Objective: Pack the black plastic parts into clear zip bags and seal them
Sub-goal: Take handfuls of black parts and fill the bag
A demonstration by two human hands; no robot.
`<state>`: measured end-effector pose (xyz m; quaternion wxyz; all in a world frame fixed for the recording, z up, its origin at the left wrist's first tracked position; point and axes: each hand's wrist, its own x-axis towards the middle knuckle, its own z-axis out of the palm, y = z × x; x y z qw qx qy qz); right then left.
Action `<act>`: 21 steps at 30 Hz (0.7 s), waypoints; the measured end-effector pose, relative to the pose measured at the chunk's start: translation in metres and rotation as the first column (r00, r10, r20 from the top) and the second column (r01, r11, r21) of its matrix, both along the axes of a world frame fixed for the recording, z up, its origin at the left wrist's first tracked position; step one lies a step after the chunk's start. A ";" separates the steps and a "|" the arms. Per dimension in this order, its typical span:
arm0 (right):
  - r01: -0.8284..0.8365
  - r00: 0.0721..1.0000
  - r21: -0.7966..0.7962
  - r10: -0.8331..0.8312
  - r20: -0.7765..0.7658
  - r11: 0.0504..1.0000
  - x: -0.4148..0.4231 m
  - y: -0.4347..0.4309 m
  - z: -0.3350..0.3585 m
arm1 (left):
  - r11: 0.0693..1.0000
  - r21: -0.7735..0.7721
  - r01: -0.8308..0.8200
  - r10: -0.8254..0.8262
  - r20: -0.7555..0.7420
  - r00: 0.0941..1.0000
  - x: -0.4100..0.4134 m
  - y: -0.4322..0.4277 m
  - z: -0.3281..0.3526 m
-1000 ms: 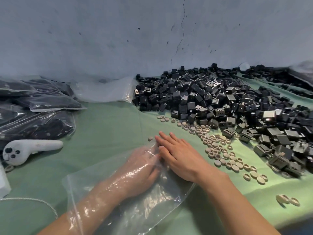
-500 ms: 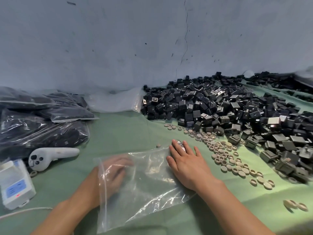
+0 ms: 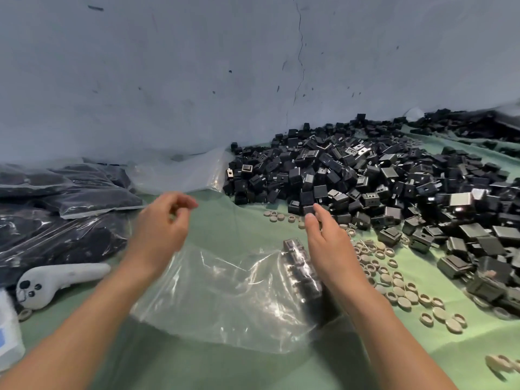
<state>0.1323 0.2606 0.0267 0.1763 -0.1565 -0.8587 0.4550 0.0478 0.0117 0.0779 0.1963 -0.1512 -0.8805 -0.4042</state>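
A clear zip bag (image 3: 225, 299) lies flat on the green cloth in front of me, with a few black plastic parts (image 3: 298, 266) inside along its right side. My left hand (image 3: 160, 226) hovers above the bag's left end, fingers loosely curled and holding nothing. My right hand (image 3: 329, 243) is over the bag's right edge, fingers straight and pointing at the near edge of the big pile of black plastic parts (image 3: 365, 181). Its fingertips are close to the nearest parts.
Filled, sealed bags of black parts (image 3: 56, 220) are stacked at the left, with empty clear bags (image 3: 180, 173) by the wall. A white controller (image 3: 56, 277) and a white device (image 3: 8, 327) lie at the left. Several beige rings (image 3: 394, 282) are scattered right of the bag.
My left hand has come out of the bag and risen above it. My right hand has lifted off the bag and moved forward toward the pile. The view has tilted up.
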 end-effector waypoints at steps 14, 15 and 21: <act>0.123 0.992 -0.139 -0.127 -0.021 0.983 -0.017 0.023 -0.007 | 0.415 -0.856 0.308 -0.008 0.335 0.942 -0.168 0.144 -0.004; 0.135 0.989 -0.149 -0.141 -0.032 0.980 -0.016 0.024 -0.007 | 0.433 -0.849 0.305 -0.009 0.334 0.943 -0.171 0.144 -0.016; 0.147 0.985 -0.153 -0.158 -0.064 0.977 -0.015 0.025 -0.004 | 0.601 -0.778 0.183 -0.090 0.162 0.983 -0.180 0.140 -0.056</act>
